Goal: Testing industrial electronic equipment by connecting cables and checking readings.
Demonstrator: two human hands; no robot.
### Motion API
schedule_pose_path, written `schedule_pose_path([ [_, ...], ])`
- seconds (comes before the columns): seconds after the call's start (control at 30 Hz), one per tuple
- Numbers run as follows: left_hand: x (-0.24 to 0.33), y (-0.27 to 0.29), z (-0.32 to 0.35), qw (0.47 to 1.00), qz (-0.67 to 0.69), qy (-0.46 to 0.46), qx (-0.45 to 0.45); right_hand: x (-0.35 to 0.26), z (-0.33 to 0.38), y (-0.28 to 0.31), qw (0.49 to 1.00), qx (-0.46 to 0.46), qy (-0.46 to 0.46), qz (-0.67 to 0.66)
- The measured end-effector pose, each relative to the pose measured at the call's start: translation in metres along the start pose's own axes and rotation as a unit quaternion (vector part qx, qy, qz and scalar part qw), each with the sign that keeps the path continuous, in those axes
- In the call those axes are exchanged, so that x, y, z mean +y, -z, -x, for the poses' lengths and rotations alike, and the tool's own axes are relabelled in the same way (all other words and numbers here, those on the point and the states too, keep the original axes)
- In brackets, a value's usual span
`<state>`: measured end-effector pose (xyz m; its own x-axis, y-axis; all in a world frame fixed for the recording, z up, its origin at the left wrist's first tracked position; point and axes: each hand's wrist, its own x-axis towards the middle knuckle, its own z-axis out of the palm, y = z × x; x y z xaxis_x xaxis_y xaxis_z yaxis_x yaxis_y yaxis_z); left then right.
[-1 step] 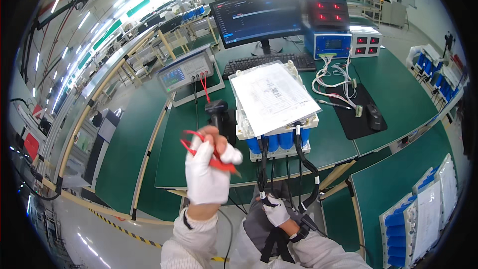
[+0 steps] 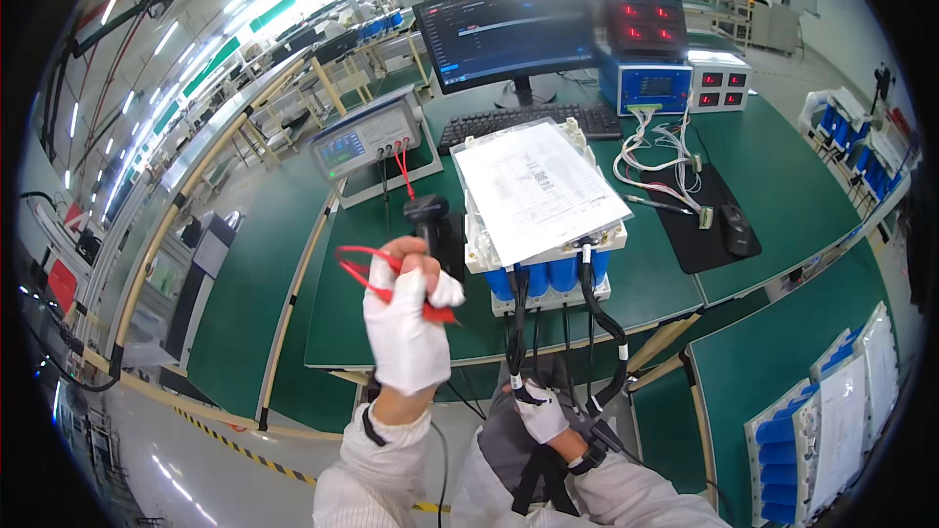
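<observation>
Green bench (image 2: 782,205), factory hall | battery pack (image 2: 543,235) at front edge under paper sheet (image 2: 538,186) | left hand (image 2: 406,318) pinches red lead (image 2: 367,269) | right hand (image 2: 541,413) grips black cable (image 2: 515,332) below the edge

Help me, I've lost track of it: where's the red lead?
In the left hand, raised above the green bench's front edge, left of the blue-celled battery pack.

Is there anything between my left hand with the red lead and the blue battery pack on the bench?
Nothing visible blocks it. The left hand holds the red lead raised just left of the battery pack. A black handheld scanner stands behind the hand, off that line.
</observation>
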<state>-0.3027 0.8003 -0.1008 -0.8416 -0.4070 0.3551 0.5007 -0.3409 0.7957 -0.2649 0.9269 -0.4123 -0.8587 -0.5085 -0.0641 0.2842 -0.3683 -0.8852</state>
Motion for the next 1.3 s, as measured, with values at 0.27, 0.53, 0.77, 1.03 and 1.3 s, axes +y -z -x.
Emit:
schedule_pose_path([
  [0.27, -0.036, -0.02, -0.038, 0.743, -0.63, -0.202, -0.099, 0.048, -0.019, 0.028, 0.974, -0.009, -0.062, -0.218],
  [0.53, -0.025, -0.024, -0.067, 0.993, -0.097, -0.042, -0.047, 0.003, -0.011, 0.004, 0.987, 0.039, 0.038, 0.154],
  [0.77, -0.039, -0.024, -0.069, 0.998, 0.003, -0.042, -0.051, 0.008, -0.012, 0.005, 0.994, 0.049, 0.015, 0.093],
  [1.03, -0.052, -0.024, -0.069, 0.997, -0.052, -0.009, -0.06, 0.013, -0.014, 0.01, 0.969, 0.053, 0.036, 0.24],
  [1.3, -0.03, -0.024, -0.063, 0.957, -0.262, 0.051, -0.114, 0.027, -0.01, 0.014, 0.998, 0.052, -0.007, -0.02],
])
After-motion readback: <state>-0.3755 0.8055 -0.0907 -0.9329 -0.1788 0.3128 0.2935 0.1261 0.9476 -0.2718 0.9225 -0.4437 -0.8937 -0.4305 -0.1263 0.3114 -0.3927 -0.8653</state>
